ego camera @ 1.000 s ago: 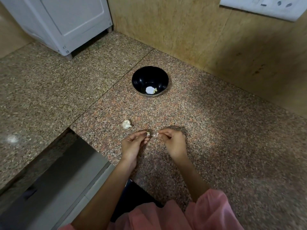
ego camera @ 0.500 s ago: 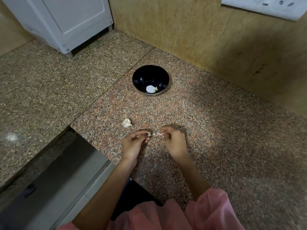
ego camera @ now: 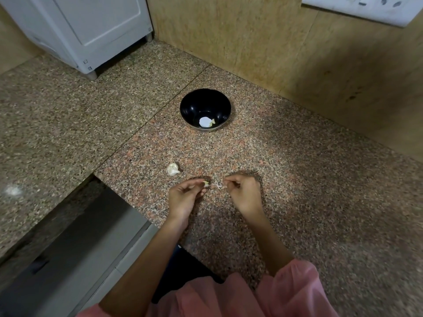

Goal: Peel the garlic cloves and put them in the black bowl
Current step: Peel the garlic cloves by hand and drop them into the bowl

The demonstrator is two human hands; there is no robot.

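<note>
- My left hand [ego camera: 186, 197] pinches a small garlic clove [ego camera: 206, 183] between thumb and fingertips, palm turned partly up, the other fingers curled loosely in.
- My right hand [ego camera: 243, 193] is closed at the fingertips on a thin strip of papery peel [ego camera: 217, 185], which stretches toward the clove in the gap between my two hands.
- The hands sit close together but apart, low over the speckled stone table [ego camera: 286, 179]; I cannot tell whether either one rests on it.
- Both forearms reach forward from my pink sleeves [ego camera: 290, 291] and angle in toward each other.
- An unpeeled piece of garlic [ego camera: 172, 169] lies on the table just beyond my left hand, not touching it.
- The black bowl [ego camera: 205, 108] stands farther back on the table, well apart from my hands, with something pale and round [ego camera: 205, 122] and a small yellowish clove [ego camera: 213, 121] on its bottom.
- A white appliance [ego camera: 91, 30] stands at the far left corner, against the tan wall [ego camera: 251, 42].
</note>
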